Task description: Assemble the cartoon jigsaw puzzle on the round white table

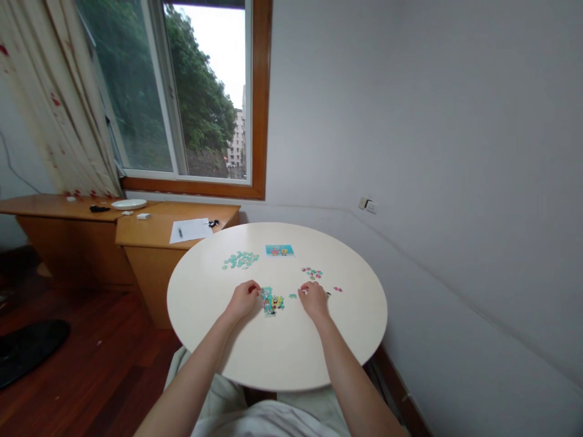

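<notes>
A partly joined jigsaw puzzle (272, 301), with cartoon figures on teal, lies in the middle of the round table. My left hand (245, 298) is at its left edge, fingers curled together with the tips by the puzzle; anything between them is too small to make out. To the right of the puzzle, my right hand (314, 300) rests low over the table with thumb and fingers drawn together. What it may hold is hidden. A small teal puzzle piece (292, 296) lies between the joined part and my right hand.
On the white table (282, 358) are a heap of teal pieces (241, 260), a mixed pile (312, 272), pink pieces (337, 289) and a picture card (280, 250). Beyond the left edge, a wooden cabinet (150, 233) carries paper (191, 230) and a white plate (129, 204).
</notes>
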Demonstrator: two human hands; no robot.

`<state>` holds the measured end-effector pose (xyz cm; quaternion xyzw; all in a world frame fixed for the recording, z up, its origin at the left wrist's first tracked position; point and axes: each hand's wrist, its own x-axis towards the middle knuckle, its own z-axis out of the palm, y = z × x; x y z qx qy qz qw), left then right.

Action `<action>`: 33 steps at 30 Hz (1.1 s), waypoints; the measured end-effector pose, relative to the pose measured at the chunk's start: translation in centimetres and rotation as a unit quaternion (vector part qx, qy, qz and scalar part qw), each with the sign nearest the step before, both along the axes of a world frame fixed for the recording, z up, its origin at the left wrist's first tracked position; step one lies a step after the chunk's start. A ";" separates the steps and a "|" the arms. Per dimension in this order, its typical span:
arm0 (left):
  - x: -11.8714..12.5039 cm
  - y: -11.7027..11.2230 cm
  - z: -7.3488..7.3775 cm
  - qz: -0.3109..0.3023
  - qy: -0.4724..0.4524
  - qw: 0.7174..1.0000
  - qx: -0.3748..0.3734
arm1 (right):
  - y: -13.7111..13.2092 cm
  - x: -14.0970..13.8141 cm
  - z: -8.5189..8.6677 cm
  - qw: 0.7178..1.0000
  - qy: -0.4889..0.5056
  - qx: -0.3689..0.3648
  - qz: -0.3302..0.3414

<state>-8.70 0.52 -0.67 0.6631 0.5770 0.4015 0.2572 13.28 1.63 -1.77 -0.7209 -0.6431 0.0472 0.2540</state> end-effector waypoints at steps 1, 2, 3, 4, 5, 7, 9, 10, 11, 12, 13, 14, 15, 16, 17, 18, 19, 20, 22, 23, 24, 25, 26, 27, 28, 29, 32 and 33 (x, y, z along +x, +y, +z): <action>0.0 0.0 0.0 -0.001 0.003 1.000 -0.002 | 0.0 0.0 0.1 1.000 0.002 0.000 -0.001; 0.0 0.0 0.0 -0.001 0.005 1.000 -0.004 | -0.1 -0.1 0.1 1.000 0.005 0.000 -0.001; 0.0 0.0 0.0 -0.002 0.007 1.000 -0.005 | -0.2 -0.1 0.2 1.000 0.010 0.000 0.000; 0.0 0.0 -0.1 -0.003 0.008 1.000 -0.007 | -0.2 -0.1 0.2 1.000 0.016 0.001 0.001; 0.0 0.0 -0.1 -0.004 0.009 1.000 -0.008 | -0.3 -0.1 0.2 1.000 0.022 0.001 0.004; 0.0 0.1 -0.2 -0.002 0.012 1.000 -0.009 | -0.3 -0.1 0.2 0.999 0.034 0.005 0.011; 0.1 0.1 -0.2 0.001 0.015 1.000 -0.011 | -0.3 -0.1 0.2 0.999 0.046 0.010 0.024; 0.1 0.1 -0.2 0.003 0.016 1.000 -0.012 | -0.3 0.0 0.1 0.998 0.052 0.011 0.030; 0.2 0.1 -0.2 0.005 0.017 1.000 -0.013 | -0.3 0.0 0.1 0.998 0.058 0.010 0.035; 0.2 0.1 -0.2 0.007 0.019 1.000 -0.013 | -0.3 0.0 0.1 0.997 0.062 0.009 0.038; 0.2 0.2 -0.2 0.008 0.020 1.000 -0.012 | -0.3 0.0 0.1 0.997 0.066 0.009 0.038; 0.2 0.2 -0.2 0.009 0.020 1.000 -0.011 | -0.3 0.0 0.2 0.997 0.068 0.010 0.038; 0.2 0.2 -0.3 0.009 0.020 1.000 -0.009 | -0.4 0.0 0.2 0.997 0.069 0.011 0.040; 0.1 0.3 -0.4 0.008 0.018 1.000 -0.006 | -0.4 0.0 0.3 0.997 0.071 0.013 0.042; 0.1 0.3 -0.5 0.006 0.015 1.000 -0.004 | -0.5 0.0 0.3 0.996 0.072 0.015 0.045; 0.1 0.4 -0.6 0.003 0.011 1.000 -0.002 | -0.5 0.0 0.3 0.996 0.072 0.015 0.048; 0.0 0.4 -0.7 0.001 0.007 1.000 -0.001 | -0.5 0.0 0.4 0.996 0.070 0.015 0.050; 0.0 0.5 -0.8 0.000 0.004 1.000 -0.001 | -0.5 0.0 0.3 0.996 0.067 0.015 0.051; 0.0 0.5 -0.9 0.000 0.002 1.000 -0.003 | -0.4 0.0 0.3 0.997 0.057 0.016 0.051; 0.0 0.5 -0.9 0.001 0.002 1.000 -0.003 | -0.4 0.0 0.2 0.997 0.051 0.018 0.052; 0.0 0.5 -0.9 0.001 0.002 1.000 -0.003 | -0.3 0.1 0.1 0.997 0.047 0.019 0.052; 0.1 0.5 -0.8 0.001 0.003 1.000 -0.003 | -0.2 0.1 0.0 0.997 0.044 0.019 0.053; 0.1 0.5 -0.7 0.002 0.003 1.000 -0.004 | -0.2 0.1 0.0 0.997 0.043 0.019 0.054; 0.1 0.4 -0.7 0.003 0.002 1.000 -0.005 | -0.1 0.1 -0.1 0.997 0.043 0.019 0.056; 0.1 0.4 -0.6 0.004 0.002 1.000 -0.006 | 0.0 0.2 -0.2 0.997 0.045 0.020 0.058; 0.1 0.4 -0.5 0.005 0.003 1.000 -0.007 | 0.0 0.2 -0.3 0.997 0.049 0.021 0.061; 0.2 0.3 -0.4 0.005 0.006 1.000 -0.008 | 0.1 0.3 -0.5 0.995 0.066 0.032 0.065; 0.1 0.2 -0.4 0.004 0.008 1.000 -0.009 | 0.2 0.3 -0.6 0.995 0.073 0.035 0.064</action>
